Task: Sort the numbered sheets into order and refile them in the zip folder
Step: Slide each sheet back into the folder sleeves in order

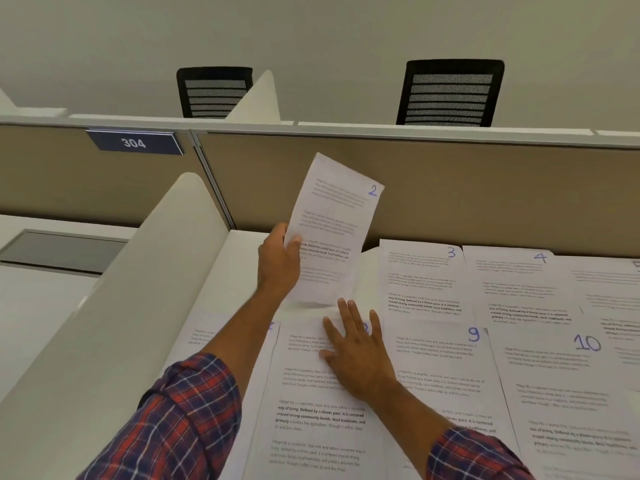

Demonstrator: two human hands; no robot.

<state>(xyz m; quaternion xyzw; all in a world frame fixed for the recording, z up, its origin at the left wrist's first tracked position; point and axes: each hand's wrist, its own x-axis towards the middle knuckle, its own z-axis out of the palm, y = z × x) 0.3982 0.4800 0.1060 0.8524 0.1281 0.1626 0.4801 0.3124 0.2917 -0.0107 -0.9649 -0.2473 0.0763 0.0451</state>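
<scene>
Left hand [278,259] lifts sheet 2 [334,230].

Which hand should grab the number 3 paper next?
Right. The right hand lies open and flat on a lower-row sheet, close to sheet 3, and holds nothing. The left hand is busy gripping sheet 2, held up.

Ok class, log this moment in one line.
left hand: holds sheet 2 | right hand: touches lower sheet | sheet 3: on desk
</scene>
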